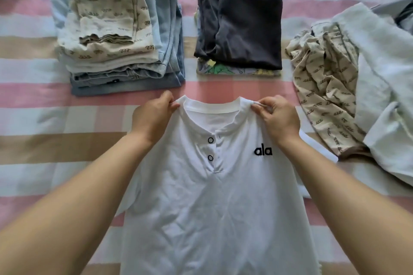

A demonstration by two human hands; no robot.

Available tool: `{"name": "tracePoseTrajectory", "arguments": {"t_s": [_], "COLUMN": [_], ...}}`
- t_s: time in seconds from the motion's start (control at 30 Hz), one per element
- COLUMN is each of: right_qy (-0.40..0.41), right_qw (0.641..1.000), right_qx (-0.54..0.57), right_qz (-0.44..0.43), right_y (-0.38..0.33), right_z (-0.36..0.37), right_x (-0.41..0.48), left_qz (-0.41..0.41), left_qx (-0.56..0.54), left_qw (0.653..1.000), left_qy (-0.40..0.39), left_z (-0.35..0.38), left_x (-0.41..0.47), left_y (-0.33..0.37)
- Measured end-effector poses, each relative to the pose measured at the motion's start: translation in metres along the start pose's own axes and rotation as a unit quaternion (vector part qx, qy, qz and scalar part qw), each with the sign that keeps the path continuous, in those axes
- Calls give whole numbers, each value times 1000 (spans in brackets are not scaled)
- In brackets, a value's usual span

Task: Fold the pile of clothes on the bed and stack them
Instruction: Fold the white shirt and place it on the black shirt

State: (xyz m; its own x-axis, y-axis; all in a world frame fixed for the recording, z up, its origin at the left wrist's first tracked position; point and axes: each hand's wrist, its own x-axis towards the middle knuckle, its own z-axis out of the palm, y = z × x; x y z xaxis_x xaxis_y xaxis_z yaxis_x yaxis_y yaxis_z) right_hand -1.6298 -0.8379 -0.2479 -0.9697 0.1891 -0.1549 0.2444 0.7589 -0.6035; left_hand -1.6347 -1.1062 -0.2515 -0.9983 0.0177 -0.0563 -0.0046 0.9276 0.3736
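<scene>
the left hand (154,116) and right hand (279,116) each pinched a shoulder of the white cotton button-neck shirt (212,207), at 10 and 2 o'clock; even tension would likely flatten it before folding.

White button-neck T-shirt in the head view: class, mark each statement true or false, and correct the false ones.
1. The left hand and the right hand each pinch a shoulder of the white button-neck T-shirt. True.
2. The T-shirt is already folded. False: it lies spread out, front up, on the striped bedsheet.
3. A folded black garment tops the stack beside the folded pale patterned stack. True.
4. The unfolded heap of cream patterned and pale blue clothes lies left of the T-shirt. False: it lies to the right.
</scene>
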Motion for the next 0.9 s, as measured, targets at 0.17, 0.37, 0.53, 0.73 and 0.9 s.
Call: {"name": "tracePoseTrajectory", "arguments": {"t_s": [0.17,0.37,0.53,0.73,0.9], "right_qy": [67,-78,-111,-96,-83], "right_qw": [988,950,963,975,979], "right_qx": [-103,-180,-175,-101,-81], "right_qz": [-96,-244,-169,-173,-168], "right_y": [-10,-33,-31,-29,-30], "right_z": [-5,13,26,12,19], "right_x": [-11,-43,-40,-40,-43], "left_qz": [82,170,114,46,26], "left_qx": [-3,-143,-123,-147,-190], "left_qw": [994,961,970,980,979], "left_qy": [68,-164,-175,-125,-69], "left_z": [-12,-4,8,17,21], "left_x": [-8,-30,-31,-27,-34], "left_y": [18,51,50,63,66]}}
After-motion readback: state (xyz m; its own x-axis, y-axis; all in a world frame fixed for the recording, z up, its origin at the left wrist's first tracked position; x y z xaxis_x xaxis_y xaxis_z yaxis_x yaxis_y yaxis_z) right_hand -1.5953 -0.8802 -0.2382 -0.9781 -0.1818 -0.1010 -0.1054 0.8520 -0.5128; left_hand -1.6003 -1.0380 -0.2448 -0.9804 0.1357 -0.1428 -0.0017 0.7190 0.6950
